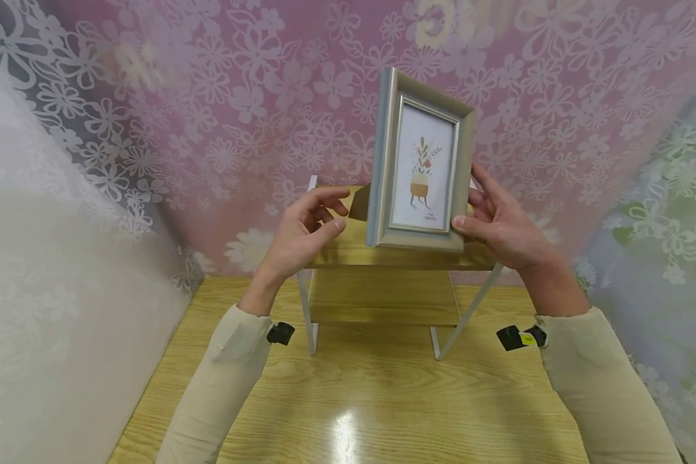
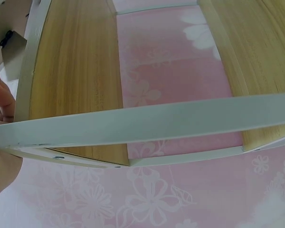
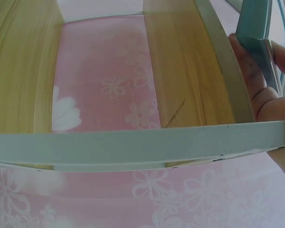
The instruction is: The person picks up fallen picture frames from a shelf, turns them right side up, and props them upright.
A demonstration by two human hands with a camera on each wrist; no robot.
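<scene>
A: What lies nearest?

B: The bare wooden table (image 1: pixel 359 399), with both cream sleeves reaching over it and a small black camera on each wrist.

A: And beyond that?

B: A two-tier shelf (image 1: pixel 383 298) on white metal legs, standing on the table. Its lower board sits between the legs; the upper board is just above.

A: Where's the frame?

B: The frame (image 1: pixel 420 164) stands upright on the upper board, towards its right side, turned a little to the left. It is silver-grey and holds a print of a potted plant.

A: Who has hold of it?

B: The right hand (image 1: pixel 501 225). Its thumb presses the frame's lower right corner in front and the fingers go behind the right edge, so it pinches that side. The right wrist view shows the same: fingers (image 3: pixel 256 76) round the frame (image 3: pixel 256 28) edge, with the shelf (image 3: pixel 133 145) rail across the picture.

A: The left hand?

B: The left hand (image 1: pixel 307 229) hovers just left of the frame, over the upper board, fingers loosely curled and holding nothing. It does not touch the frame.

A: Anything in the way?

B: A brown flap, the frame's stand, sticks out behind the frame's left edge, between it and the left hand. Behind everything hangs a pink flowered curtain (image 1: pixel 255 96), with white ones at both sides.
</scene>
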